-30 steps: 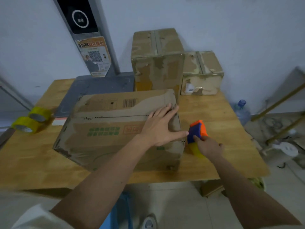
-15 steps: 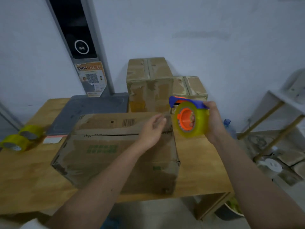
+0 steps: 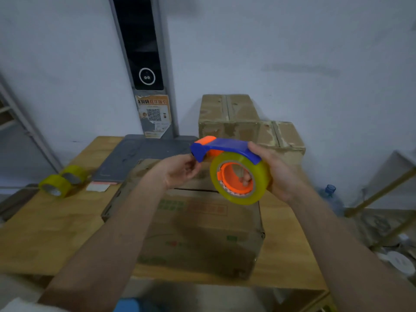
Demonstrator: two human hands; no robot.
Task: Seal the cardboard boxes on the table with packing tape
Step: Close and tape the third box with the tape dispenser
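Blue-and-orange plastic tape dispenser with its yellowish clear roll (image 3: pixel 236 174) is up off the wooden counter (image 3: pixel 56 226) since a second ago, now held chest-high over the large worn cardboard box (image 3: pixel 198 228); I read this as hunting the tape end, sealing not begun; right hand (image 3: pixel 276 174) cups the roll, fingers through the core; left hand (image 3: pixel 180 170) has left the box top, its grip pinching at the dispenser's blue nose.
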